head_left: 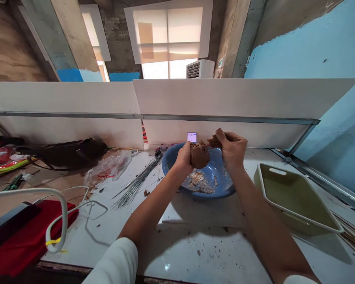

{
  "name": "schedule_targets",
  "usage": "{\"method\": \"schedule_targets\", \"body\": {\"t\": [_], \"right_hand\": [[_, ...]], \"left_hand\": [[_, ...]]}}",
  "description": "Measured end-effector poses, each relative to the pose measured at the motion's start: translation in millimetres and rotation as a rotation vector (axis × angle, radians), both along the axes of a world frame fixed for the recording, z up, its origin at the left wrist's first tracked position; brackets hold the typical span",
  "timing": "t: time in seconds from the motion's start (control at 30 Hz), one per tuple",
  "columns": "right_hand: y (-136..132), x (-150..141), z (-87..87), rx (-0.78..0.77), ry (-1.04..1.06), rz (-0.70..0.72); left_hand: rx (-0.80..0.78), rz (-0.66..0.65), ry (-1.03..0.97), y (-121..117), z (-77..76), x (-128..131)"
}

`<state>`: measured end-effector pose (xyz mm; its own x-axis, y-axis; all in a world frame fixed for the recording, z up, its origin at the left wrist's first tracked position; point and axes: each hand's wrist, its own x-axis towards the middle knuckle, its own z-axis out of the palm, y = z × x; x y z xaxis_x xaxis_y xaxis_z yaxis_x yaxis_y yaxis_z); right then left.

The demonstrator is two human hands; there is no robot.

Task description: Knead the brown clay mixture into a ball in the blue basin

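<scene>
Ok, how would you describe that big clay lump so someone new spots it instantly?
On the white bench, find the blue basin. Above it, the left hand grips a rounded brown clay lump. It is far bigger than the clay piece in the right hand and the crumbs in the basin.

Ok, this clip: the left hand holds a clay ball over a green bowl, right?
No, the bowl is blue, not green, as the head view shows. The left hand does hold the clay ball over it.
</scene>
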<state>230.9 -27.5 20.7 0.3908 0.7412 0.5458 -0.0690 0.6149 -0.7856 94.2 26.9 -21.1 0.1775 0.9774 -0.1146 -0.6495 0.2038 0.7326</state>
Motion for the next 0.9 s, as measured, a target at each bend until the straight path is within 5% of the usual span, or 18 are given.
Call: {"method": "schedule_targets", "body": {"t": [0.2,0.4,0.57,0.73,0.9], "right_hand": [[12.5,9.3,-5.1,0.06,-0.082,0.123],[19.6,4.5,-16.7,-0.114,-0.401,0.255],[12.0,-5.8,-20.6,-0.244,-0.635,0.195],[12.5,2.1,-20.4,-0.316,-0.744,0.113],[21.8,14.3,-25.7,-0.421,-0.96,-0.034]], "left_hand": [[-0.087,-0.03,-0.035,-1.8,12.0,-3.7],[-0.075,0.0,-0.083,-10.7,23.5,-1.3],[-0.03,-0.159,0.003,-24.4,40.7,-11.0],[0.117,-0.352,0.461,-11.1,37.0,-32.3],[0.401,-0.143,1.225,21.1,23.1,-57.2]]}}
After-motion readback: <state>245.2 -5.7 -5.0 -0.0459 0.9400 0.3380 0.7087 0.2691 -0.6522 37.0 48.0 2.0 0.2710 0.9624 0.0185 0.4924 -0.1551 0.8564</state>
